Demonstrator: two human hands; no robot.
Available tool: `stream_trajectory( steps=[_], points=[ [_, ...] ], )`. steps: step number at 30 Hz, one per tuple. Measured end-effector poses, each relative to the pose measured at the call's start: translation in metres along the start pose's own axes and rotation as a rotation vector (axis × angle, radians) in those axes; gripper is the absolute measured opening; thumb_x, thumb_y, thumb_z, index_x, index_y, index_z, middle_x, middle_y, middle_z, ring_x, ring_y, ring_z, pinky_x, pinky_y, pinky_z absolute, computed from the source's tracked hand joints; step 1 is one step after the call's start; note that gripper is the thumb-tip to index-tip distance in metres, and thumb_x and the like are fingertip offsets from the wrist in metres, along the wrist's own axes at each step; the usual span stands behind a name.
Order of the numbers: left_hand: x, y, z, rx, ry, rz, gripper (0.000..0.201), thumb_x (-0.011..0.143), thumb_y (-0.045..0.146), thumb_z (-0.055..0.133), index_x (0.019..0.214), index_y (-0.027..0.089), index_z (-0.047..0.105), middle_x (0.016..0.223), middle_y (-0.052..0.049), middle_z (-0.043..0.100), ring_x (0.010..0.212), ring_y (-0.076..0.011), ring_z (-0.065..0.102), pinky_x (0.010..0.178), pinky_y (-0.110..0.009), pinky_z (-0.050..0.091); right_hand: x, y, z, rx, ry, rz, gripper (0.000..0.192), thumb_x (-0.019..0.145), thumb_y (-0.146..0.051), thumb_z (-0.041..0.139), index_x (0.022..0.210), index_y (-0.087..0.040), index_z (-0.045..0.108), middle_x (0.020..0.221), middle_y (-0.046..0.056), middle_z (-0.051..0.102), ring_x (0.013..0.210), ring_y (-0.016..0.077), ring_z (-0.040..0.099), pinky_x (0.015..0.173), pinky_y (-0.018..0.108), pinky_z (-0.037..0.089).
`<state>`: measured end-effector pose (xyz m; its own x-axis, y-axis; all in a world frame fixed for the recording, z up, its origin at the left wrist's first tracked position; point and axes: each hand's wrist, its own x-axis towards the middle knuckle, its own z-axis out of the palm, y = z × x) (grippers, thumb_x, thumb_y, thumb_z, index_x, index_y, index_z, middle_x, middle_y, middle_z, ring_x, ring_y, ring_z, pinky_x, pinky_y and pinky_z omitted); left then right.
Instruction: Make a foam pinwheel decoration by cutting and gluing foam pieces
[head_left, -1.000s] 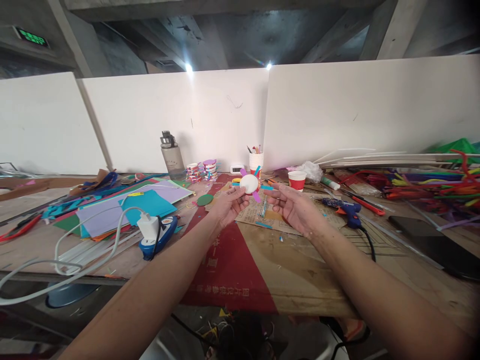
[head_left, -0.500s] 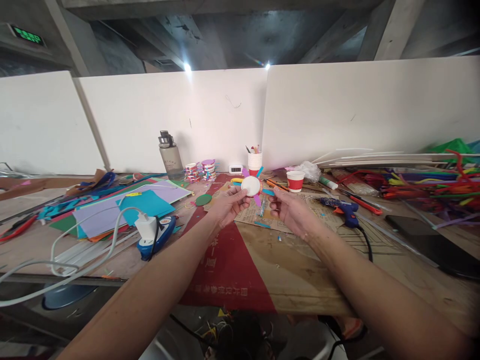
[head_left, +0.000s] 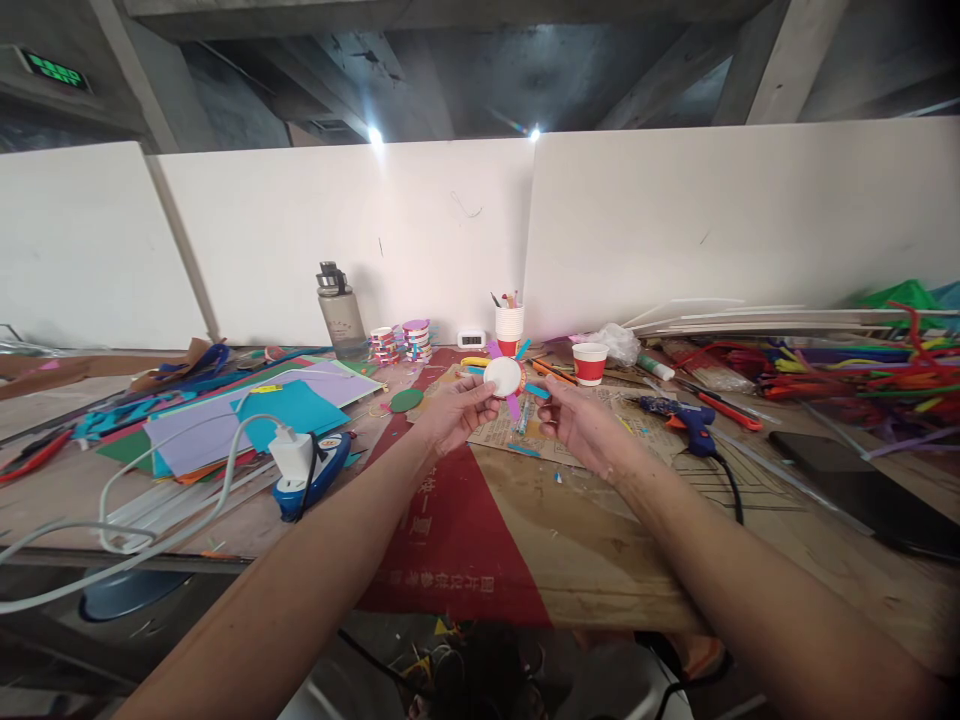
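Paper flower (head_left: 503,377) between both hands (head_left: 517,415)

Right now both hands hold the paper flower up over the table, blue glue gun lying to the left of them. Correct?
Not quite. The head view shows the left hand and right hand at the paper flower over the table, but the blue glue gun lies to the right of them, not the left.
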<state>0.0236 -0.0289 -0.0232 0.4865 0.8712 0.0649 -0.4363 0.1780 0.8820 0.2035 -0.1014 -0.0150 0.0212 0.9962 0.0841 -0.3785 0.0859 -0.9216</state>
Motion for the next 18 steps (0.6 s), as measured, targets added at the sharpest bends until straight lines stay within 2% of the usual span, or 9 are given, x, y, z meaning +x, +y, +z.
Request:
stream_trajectory(
  steps=[7,13,18],
  points=[
    [0.001,0.001,-0.003,0.058,-0.041,0.001,0.031,0.064,0.021,0.089,0.082,0.011,0.065,0.069,-0.002,0.067,0.057,-0.0075,0.062,0.058,-0.019,0.05,0.003,0.001,-0.005,-0.054,0.004,-0.005,0.045,0.063,-0.059,0.08,0.088,-0.023,0.068,0.086,0.001,0.064,0.059,0.01,0.042,0.048,0.024,0.034],
    [0.002,0.003,-0.005,0.09,-0.008,0.152,0.037,0.057,0.021,0.092,0.08,0.013,0.063,0.066,0.001,0.064,0.057,-0.008,0.06,0.055,-0.02,0.046,0.011,0.006,-0.014,-0.081,0.075,-0.035,0.043,0.064,-0.059,0.079,0.082,-0.022,0.067,0.066,-0.003,0.053,0.055,0.0098,0.043,0.046,0.023,0.033],
    [0.001,0.005,-0.006,0.05,0.007,0.144,0.035,0.061,0.024,0.09,0.081,0.012,0.064,0.068,0.0,0.064,0.058,-0.0068,0.058,0.056,-0.02,0.045,0.012,0.006,-0.015,-0.156,0.113,-0.089,0.046,0.051,-0.052,0.088,0.073,-0.02,0.063,0.062,-0.005,0.053,0.053,0.0081,0.042,0.048,0.024,0.033]
  ],
)
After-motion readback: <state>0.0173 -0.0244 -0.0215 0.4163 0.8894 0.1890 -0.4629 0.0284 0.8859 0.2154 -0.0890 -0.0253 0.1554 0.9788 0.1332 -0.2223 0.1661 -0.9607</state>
